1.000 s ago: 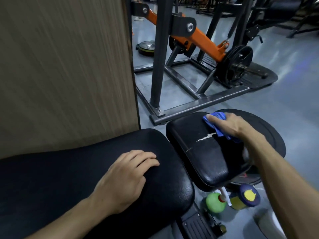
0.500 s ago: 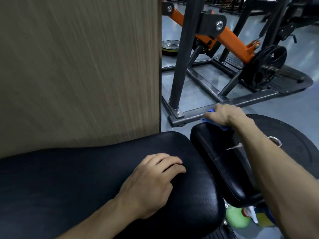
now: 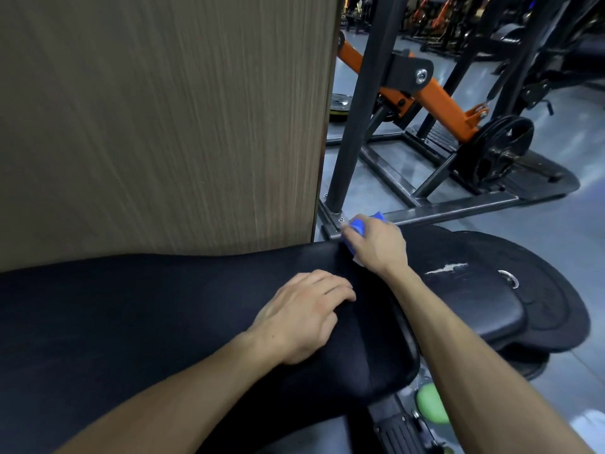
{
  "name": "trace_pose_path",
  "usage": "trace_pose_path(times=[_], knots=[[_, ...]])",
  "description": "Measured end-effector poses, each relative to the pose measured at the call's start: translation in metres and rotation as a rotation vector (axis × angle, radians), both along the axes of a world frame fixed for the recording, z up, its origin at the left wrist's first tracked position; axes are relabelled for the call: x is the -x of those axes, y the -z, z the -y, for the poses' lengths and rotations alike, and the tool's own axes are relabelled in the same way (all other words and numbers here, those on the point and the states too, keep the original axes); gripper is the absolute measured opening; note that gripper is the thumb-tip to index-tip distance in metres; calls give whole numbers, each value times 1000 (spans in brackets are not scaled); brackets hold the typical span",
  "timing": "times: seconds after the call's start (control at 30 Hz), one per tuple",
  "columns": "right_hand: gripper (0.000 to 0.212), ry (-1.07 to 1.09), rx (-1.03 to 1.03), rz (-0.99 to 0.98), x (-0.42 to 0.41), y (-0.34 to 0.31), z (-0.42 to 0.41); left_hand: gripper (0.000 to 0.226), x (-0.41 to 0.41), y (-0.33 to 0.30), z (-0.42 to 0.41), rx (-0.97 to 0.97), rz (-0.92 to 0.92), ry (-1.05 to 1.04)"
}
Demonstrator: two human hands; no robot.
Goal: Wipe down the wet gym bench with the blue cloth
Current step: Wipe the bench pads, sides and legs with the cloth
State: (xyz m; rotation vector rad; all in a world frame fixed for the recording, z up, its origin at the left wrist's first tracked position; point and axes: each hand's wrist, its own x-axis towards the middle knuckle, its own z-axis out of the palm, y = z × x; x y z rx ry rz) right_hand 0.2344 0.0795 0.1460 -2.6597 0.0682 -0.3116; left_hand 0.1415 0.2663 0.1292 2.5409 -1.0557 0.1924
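Step in hand: wiping, mid-stroke, at the far corner of the long pad [image 3: 163, 322] of the gym bench, by the gap to the seat pad [image 3: 474, 290].
Right hand [image 3: 379, 245]: fingers curled round the blue cloth [image 3: 358, 226], pressing it onto the upholstery; knuckles up, wrist angled back toward the body.
Blue cloth: bunched under and ahead of the right hand, only a blue fold showing past the fingertips; rest hidden.
Left hand [image 3: 304, 317]: flat on the long pad, near side of the right hand, fingers relaxed and slightly bent, holding nothing; apparently bracing.
Seat pad: right of the wiping hand, white scuff on its surface, untouched now.
Wetness: cannot tell from sheen; too dark.
Progress: judged partial; long pad beneath and left of the left hand likely still to do.
Next move calls for: dragging the cloth back across the long pad with steady downward pressure, lifting the left hand clear of the path.
Surroundings: wood panel [image 3: 163, 126] beyond the left hand; weight plate [image 3: 556, 306] beyond the seat pad.
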Motion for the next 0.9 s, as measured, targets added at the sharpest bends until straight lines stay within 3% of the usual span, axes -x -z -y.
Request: trace_pose_path(times=[0.13,0.33,0.47,0.63,0.7,0.77,0.9], knots=[[44,84,-517,93,40,-9,0,45,2,1,-2,-13,8,1],[37,-3,-720,27,102,-7,-6,43,20,-7,-15,29,-69,-44],[33,-57,-578,-180,139,-17,-7,33,47,-13,-69,89,-33,-138],[61,-319,-379,-442,182,-19,-23,28,62,-14,-156,65,40,-289],[54,-329,-187,-410,178,-12,-24,31,68,-10,-185,-11,41,-363],[62,-304,11,-325,164,-4,-26,46,75,-4,-199,-82,15,-406],[81,-257,131,-219,116,7,-25,53,79,4,-199,-86,1,-451]])
